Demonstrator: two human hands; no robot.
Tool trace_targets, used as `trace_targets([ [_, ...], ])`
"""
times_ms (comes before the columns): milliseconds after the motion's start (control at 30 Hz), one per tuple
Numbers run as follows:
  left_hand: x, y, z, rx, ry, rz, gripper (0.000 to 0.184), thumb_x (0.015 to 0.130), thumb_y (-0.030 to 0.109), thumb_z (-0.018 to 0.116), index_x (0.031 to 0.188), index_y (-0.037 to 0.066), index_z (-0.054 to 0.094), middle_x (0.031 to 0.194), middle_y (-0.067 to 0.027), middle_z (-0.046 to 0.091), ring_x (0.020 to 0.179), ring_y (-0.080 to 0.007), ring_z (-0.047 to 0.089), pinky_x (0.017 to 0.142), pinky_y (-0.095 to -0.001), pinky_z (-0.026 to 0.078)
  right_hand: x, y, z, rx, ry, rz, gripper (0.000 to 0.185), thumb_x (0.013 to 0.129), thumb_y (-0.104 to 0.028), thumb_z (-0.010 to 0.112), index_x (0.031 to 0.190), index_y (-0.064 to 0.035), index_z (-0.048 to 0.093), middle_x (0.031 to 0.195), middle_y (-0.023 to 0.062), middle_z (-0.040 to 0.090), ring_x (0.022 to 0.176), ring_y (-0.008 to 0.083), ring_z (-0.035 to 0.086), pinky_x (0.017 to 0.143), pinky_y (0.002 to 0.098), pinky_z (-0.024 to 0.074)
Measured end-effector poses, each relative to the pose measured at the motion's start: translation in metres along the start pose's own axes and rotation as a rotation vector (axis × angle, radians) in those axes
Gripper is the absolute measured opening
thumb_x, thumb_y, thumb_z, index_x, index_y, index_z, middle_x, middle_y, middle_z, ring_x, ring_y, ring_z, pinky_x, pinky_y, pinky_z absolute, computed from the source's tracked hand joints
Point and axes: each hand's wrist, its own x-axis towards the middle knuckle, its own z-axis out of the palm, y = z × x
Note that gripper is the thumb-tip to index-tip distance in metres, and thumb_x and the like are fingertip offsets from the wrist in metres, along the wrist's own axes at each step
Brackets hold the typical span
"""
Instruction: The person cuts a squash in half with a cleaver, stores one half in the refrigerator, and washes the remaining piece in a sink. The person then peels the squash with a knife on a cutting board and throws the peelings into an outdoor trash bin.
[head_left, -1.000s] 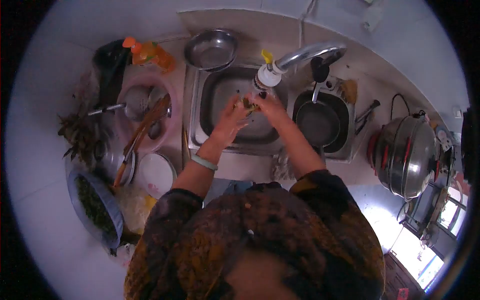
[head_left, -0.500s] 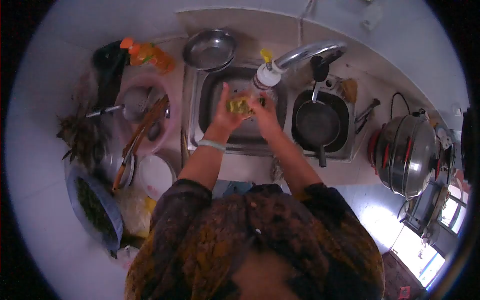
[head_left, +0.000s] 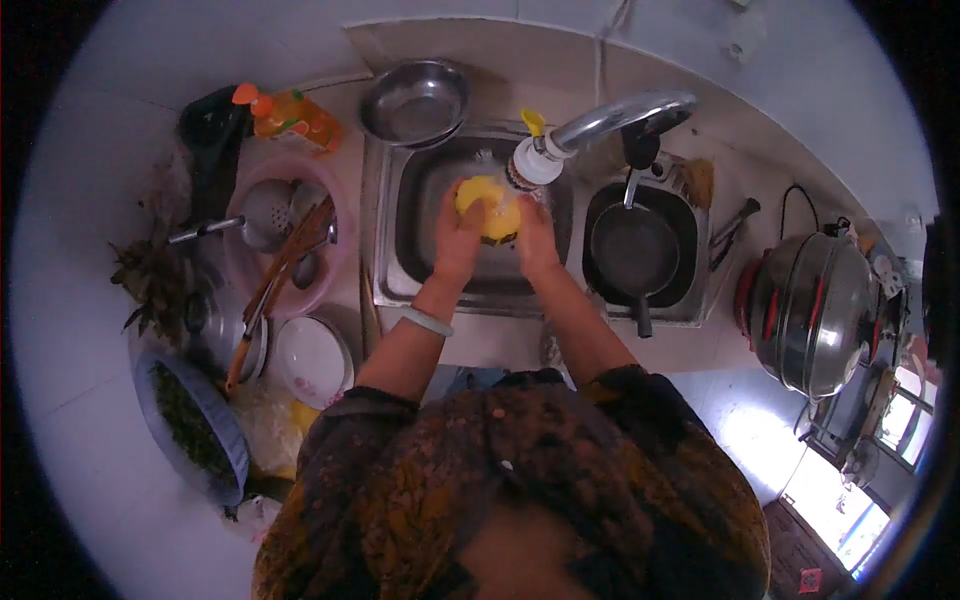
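Under the faucet [head_left: 625,115], a yellow piece of produce [head_left: 484,192] with a dark, mottled lower edge is held over the left sink basin [head_left: 420,255]; its exact kind is hard to make out. My left hand [head_left: 459,238] grips its left side, the thumb lying across the yellow face. On the opposite side, my right hand [head_left: 537,237] closes around its right edge. Water from the white faucet head [head_left: 537,162] runs down by the right fingers. The steel basin lies below both hands.
A frying pan [head_left: 635,250] sits in the right basin. Steel bowls [head_left: 415,100] stand behind the sink. At the left are a pink basin [head_left: 235,265] with utensils, white plates [head_left: 310,355] and an orange bottle [head_left: 300,120]. A large steamer pot [head_left: 815,315] stands at the right.
The yellow piece has been turned, so a broad yellow face shows instead of the greenish, patterned side. Both hands have shifted around it, and the left thumb now lies across it.
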Motion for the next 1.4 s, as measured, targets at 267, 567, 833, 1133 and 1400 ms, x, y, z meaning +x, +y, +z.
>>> trace_targets([
  [267, -0.015, 0.008, 0.011, -0.115, -0.047, -0.337, 0.054, 0.093, 0.014, 0.06, 0.14, 0.004, 0.038, 0.131, -0.0097, 0.052, 0.117, -0.0217, 0.054, 0.097, -0.0341, 0.047, -0.002, -0.008, 0.001, 0.328, 0.101, 0.07, 0.027, 0.096, -0.023, 0.054, 0.11, -0.0012, 0.059, 0.107, 0.0068, 0.064, 0.092, 0.0207, 0.063, 0.082, 0.0338, 0.0492],
  [567, 0.006, -0.018, -0.002, -0.078, -0.151, -0.235, 0.046, 0.091, 0.01, 0.061, 0.133, 0.003, 0.045, 0.121, -0.0084, 0.058, 0.107, -0.0209, 0.06, 0.087, -0.0324, 0.052, 0.006, 0.018, -0.044, -0.38, -0.004, -0.193, 0.036, 0.099, -0.022, 0.046, 0.129, -0.0042, 0.053, 0.112, 0.0185, 0.063, 0.103, 0.0287, 0.062, 0.092, 0.0363, 0.0469],
  [833, 0.023, -0.006, -0.002, -0.356, -0.11, -0.452, 0.049, 0.088, 0.007, 0.064, 0.134, 0.003, 0.045, 0.123, -0.009, 0.058, 0.112, -0.0217, 0.059, 0.096, -0.0342, 0.048, 0.04, 0.028, -0.163, 0.046, 0.493, -0.072, 0.045, 0.094, -0.021, 0.057, 0.135, -0.0052, 0.048, 0.123, 0.0072, 0.057, 0.102, 0.0173, 0.056, 0.088, 0.0316, 0.0455],
  [1133, 0.023, -0.017, 0.0, -0.451, -0.1, -0.437, 0.05, 0.088, 0.004, 0.063, 0.135, 0.007, 0.045, 0.125, -0.0079, 0.058, 0.118, -0.0223, 0.057, 0.099, -0.0363, 0.047, 0.071, -0.009, -0.174, 0.062, 0.466, 0.044, 0.036, 0.095, -0.022, 0.058, 0.123, -0.0008, 0.053, 0.092, 0.0052, 0.058, 0.078, 0.0139, 0.056, 0.069, 0.0297, 0.0514],
  [1400, 0.028, -0.034, -0.004, -0.421, -0.135, -0.397, 0.046, 0.088, -0.001, 0.056, 0.133, 0.005, 0.048, 0.125, -0.0105, 0.059, 0.117, -0.0272, 0.059, 0.101, -0.043, 0.049, 0.073, -0.009, -0.191, 0.181, 0.427, 0.066, 0.023, 0.096, -0.016, 0.055, 0.111, 0.0006, 0.056, 0.093, 0.0084, 0.06, 0.076, 0.0164, 0.059, 0.065, 0.0328, 0.056],
])
